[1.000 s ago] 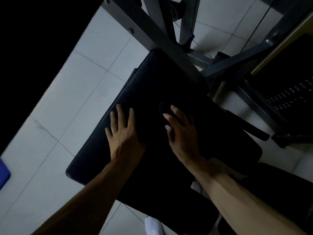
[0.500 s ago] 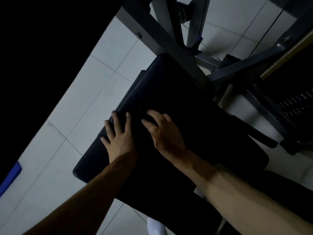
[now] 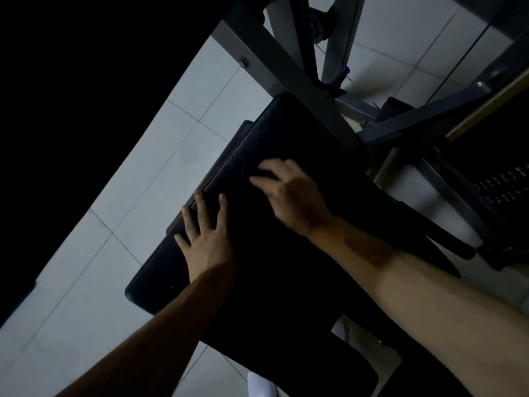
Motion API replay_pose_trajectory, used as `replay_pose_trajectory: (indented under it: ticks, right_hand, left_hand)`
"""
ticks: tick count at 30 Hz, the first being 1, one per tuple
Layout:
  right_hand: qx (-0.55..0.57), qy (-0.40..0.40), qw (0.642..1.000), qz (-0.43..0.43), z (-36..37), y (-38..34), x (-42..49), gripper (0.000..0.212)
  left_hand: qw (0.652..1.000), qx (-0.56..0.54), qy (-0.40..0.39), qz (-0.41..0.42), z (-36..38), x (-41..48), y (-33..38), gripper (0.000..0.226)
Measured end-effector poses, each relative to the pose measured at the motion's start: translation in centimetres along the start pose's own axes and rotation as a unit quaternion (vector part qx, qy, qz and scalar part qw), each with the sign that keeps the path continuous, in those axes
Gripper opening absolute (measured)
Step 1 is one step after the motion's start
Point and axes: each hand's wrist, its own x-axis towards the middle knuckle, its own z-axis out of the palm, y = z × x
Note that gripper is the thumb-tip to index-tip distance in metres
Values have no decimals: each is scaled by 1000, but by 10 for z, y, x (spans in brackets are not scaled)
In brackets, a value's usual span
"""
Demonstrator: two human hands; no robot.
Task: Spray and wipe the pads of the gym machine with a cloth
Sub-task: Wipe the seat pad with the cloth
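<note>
Your right hand (image 3: 294, 196) presses near-straight fingers (image 3: 270, 167) on the dark cloth (image 3: 248, 169), nearer the pad's (image 3: 286, 133) far end; your left hand (image 3: 207, 242) lies flat, holding nothing.

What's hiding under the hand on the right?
The right hand lies on the black pad. A dark lump, probably the cloth, peeks out by its fingers; the hand covers the rest.
</note>
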Motion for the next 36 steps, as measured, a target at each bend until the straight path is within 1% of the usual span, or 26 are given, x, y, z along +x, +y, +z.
replay_pose_trajectory:
  ticks: [1, 3, 4, 5, 6, 8, 10, 11, 13, 15, 16, 17, 19, 20, 21, 22, 23, 24, 26, 28, 30, 31, 32, 34, 35, 36]
  right_hand:
    - [1, 44, 998, 37, -5, 10, 17, 39]
    - [12, 120, 982, 147, -14, 30, 50, 35]
    - [17, 136, 972, 189, -16, 33, 61, 37]
    - [18, 141, 967, 210, -13, 30, 65, 39]
    - [11, 138, 970, 201, -7, 18, 65, 39]
    - [7, 113, 988, 107, 13, -18, 47, 38]
    - [28, 35, 999, 4, 35, -57, 18, 35]
    - [35, 7, 999, -30, 43, -69, 7, 33]
    - [29, -21, 997, -70, 45, -69, 7, 34]
    - [-5, -4, 996, -85, 35, -50, 26, 39]
    - [-20, 28, 998, -56, 28, -36, 37, 41]
    - [-34, 70, 997, 3, 17, -20, 51, 42]
    - [-39, 137, 979, 148, 1, 1, 74, 40]
    - [-34, 145, 970, 192, 0, -1, 78, 41]
    - [-31, 137, 971, 194, 4, -12, 75, 41]
    - [-26, 122, 981, 151, 11, -29, 66, 39]
    - [-12, 99, 991, 90, 21, -47, 50, 37]
    - [9, 62, 998, 32, 31, -66, 30, 35]
    - [51, -7, 998, -30, 44, -88, -8, 35]
    - [43, -21, 997, -67, 41, -73, -11, 35]
    - [-1, -5, 996, -84, 30, -43, 2, 36]
    - [-18, 23, 998, -62, 21, -26, 9, 38]
    - [-31, 52, 998, -14, 9, -8, 14, 40]
    - [-44, 96, 986, 130, -10, 20, 19, 42]
    - [-50, 110, 975, 188, -13, 22, 18, 44]
    - [-49, 112, 969, 214, -9, 14, 15, 44]
  left_hand:
    - [1000, -1, 1, 3, 0, 0, -1, 138]
    - [1000, -4, 9, 9, 1, -1, -3, 139]
    - [1000, -6, 11, 9, 1, -2, -3, 139]
    - [1000, -7, 13, 10, 1, -2, -2, 140]
    - [1000, -8, 15, 7, 1, -2, -1, 140]
    - [999, -11, 30, -10, 3, 0, -1, 133]
    - [998, -24, 60, -27, 6, 0, -4, 118]
    - [996, -40, 75, -31, 8, -1, -6, 115]
    - [993, -66, 86, -37, 10, -3, -10, 119]
    - [995, -55, 78, -36, 10, -5, -13, 132]
    - [996, -46, 70, -35, 9, -5, -13, 139]
    - [996, -43, 66, -34, 9, -5, -13, 145]
    - [996, -44, 70, -35, 7, -6, -13, 149]
    - [996, -43, 69, -34, 7, -6, -13, 149]
    - [996, -41, 68, -35, 6, -6, -13, 148]
    - [996, -36, 69, -36, 6, -6, -13, 147]
    - [996, -33, 71, -36, 6, -6, -13, 143]
    - [996, -36, 77, -35, 6, -6, -13, 135]
    - [995, -57, 79, -27, 5, -9, -13, 122]
    - [995, -59, 78, -18, 4, -12, -14, 128]
    - [996, -58, 71, -19, 5, -12, -15, 142]
    - [996, -61, 70, -20, 6, -12, -17, 145]
    - [995, -68, 71, -17, 10, -13, -19, 146]
    - [996, -72, 58, -9, 17, -20, -19, 144]
    - [997, -62, 41, -3, 22, -25, -18, 142]
    - [999, -48, 21, -2, 25, -30, -17, 139]
